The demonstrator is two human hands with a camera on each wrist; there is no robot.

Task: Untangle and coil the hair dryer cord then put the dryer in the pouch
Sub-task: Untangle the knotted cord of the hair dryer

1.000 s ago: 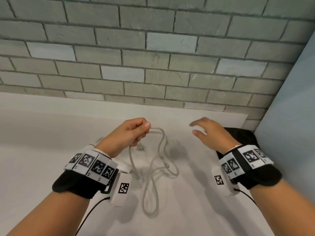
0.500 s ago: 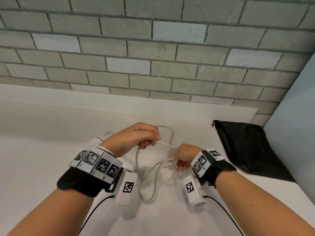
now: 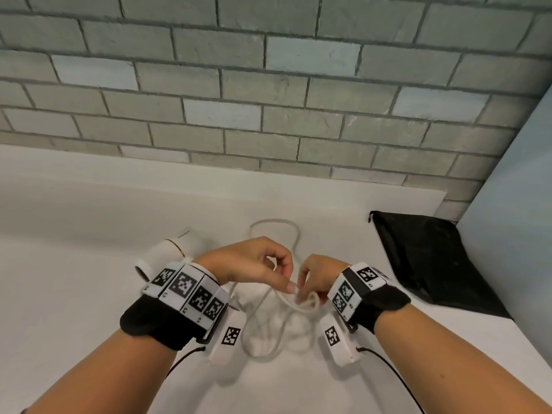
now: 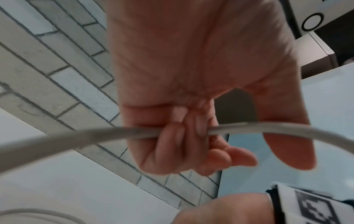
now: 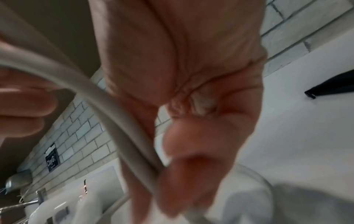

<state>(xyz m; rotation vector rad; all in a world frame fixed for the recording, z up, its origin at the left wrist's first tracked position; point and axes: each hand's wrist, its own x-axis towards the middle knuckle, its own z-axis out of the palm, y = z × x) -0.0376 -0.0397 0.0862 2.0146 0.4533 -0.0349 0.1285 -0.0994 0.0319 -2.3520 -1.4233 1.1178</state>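
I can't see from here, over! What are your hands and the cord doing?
Left hand and right hand both pinching the cord. Cord partly looped, rest loose on counter. Dryer out, pouch flat. Nothing blocking.

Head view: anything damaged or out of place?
No damage shows. The pale grey dryer cord lies in crossing loops on the white counter, gripped by both the left hand and the right hand.

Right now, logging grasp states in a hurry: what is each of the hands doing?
Left hand: closed, fingers curled round the cord.
Right hand: closed, pinching the same cord near a small loop.
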